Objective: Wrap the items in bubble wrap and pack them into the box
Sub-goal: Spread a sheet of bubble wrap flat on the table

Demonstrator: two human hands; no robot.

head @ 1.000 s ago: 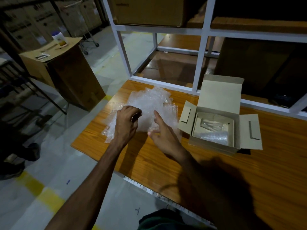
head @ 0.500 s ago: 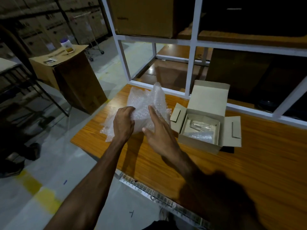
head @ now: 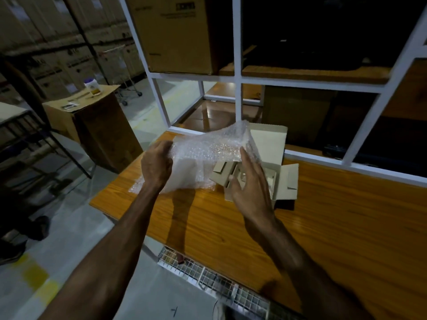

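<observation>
Partway through, by the look of it: the open cardboard box (head: 265, 144) sits on the wooden table (head: 335, 215) at about one o'clock from the hands, flaps spread, with what seems to be something pale and plastic-wrapped already inside, though the right hand hides most of it. The bubble wrap (head: 208, 155) is lifted off the table at roughly twelve o'clock, its lower left edge trailing on the wood. The left hand (head: 157, 165) grips the sheet's left side, fingers curled into it. The right hand (head: 250, 188) is raised at the sheet's right edge, in front of the box, fingers straight and loosely spread; whether the fingertips actually touch the wrap I cannot tell. No item shows inside the sheet, so this wrapping looks unfinished, and placing it in the box and closing the flaps remain
</observation>
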